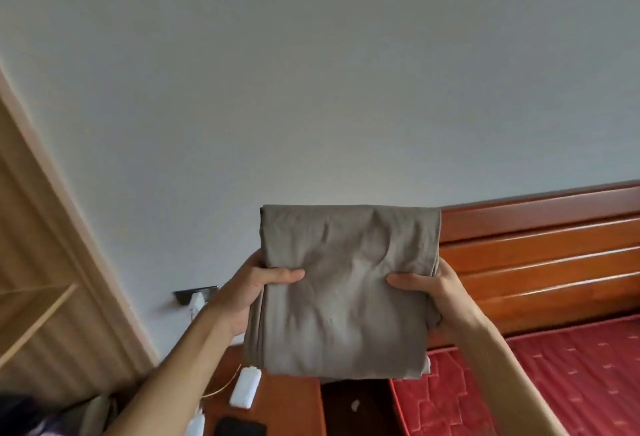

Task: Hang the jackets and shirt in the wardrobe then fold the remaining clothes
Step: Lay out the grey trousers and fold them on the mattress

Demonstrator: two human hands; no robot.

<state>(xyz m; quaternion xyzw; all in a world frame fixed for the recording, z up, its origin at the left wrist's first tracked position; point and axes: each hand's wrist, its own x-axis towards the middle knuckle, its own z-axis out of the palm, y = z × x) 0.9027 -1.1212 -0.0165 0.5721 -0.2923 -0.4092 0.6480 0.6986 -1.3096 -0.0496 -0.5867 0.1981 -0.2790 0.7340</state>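
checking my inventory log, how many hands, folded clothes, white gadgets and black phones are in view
hands: 2, left hand, right hand
folded grey garment: 1
white gadgets: 3, wall plug, box, half-hidden block
black phone: 1
total: 7

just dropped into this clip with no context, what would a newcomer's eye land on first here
The folded grey-brown garment held up in the middle of the view stands out first. The left hand grips its left edge and the right hand its right edge, thumbs on the front. Next come the reddish wooden headboard at right and the red patterned bedcover below it, against a plain pale wall.
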